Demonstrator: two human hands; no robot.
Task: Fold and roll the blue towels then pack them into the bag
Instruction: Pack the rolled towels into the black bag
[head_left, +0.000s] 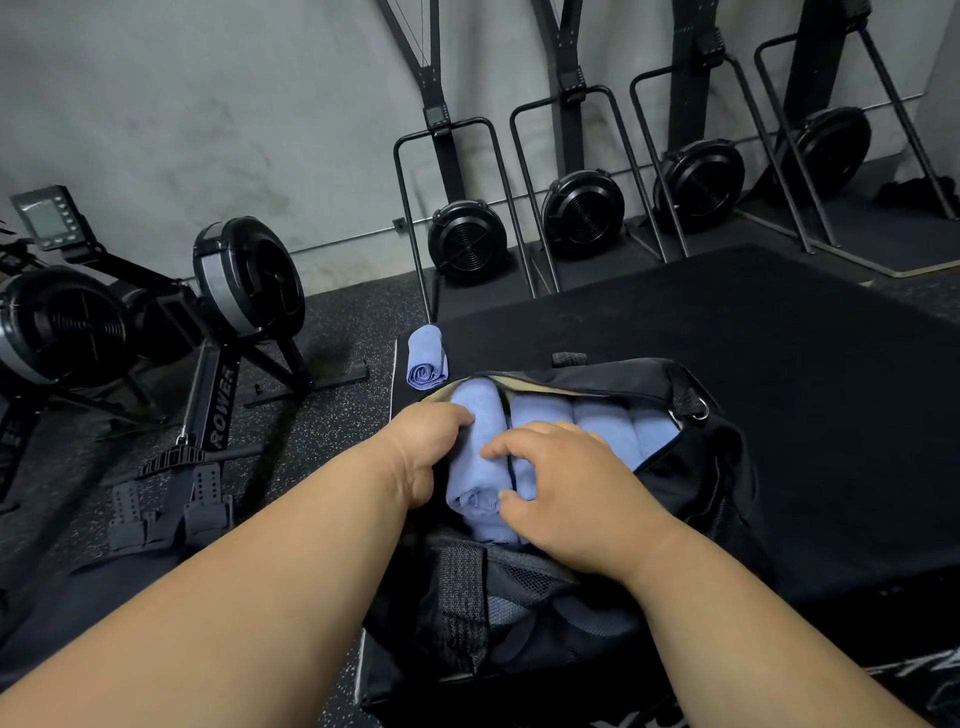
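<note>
A black duffel bag (691, 483) lies open on a black padded platform, with several rolled blue towels side by side inside it. The leftmost rolled towel (475, 457) sits at the bag's left end. My left hand (421, 447) curls round that roll's left side. My right hand (566, 488) grips the same roll from the right, thumb at its near end. One more rolled blue towel (427, 356) lies outside the bag on the platform's far left corner.
The black platform (779, 332) stretches right and back of the bag. Rowing machines (208, 322) stand on the speckled floor to the left. Several upright ski machines (467, 234) line the grey wall behind.
</note>
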